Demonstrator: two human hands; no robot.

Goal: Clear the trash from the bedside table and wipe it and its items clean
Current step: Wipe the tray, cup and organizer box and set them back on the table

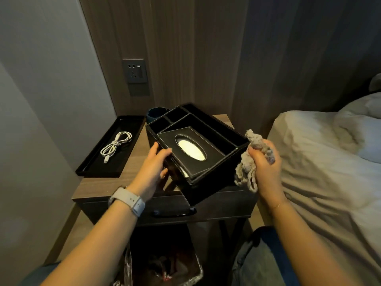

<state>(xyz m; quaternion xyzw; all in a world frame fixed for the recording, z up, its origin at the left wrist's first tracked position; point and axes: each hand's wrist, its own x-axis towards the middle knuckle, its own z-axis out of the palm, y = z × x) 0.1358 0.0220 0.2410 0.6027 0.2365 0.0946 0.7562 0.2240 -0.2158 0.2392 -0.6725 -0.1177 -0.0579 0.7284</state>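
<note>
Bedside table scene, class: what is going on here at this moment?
A person is cleaning a bedside table. The left hand grips the near corner of a black organizer box, tilting it up off the tabletop, while the right hand holds a crumpled grey cloth beside it. A white cable lies coiled in a black tray.

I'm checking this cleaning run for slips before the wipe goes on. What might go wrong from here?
1. The black organizer box is tilted and held only by the left hand at one end, so it may slip or tip.
2. Its tissue cover sits loose and askew inside and might slide out.
3. The box hangs past the bedside table front edge, above the trash bin, so anything that falls may land there.
</note>
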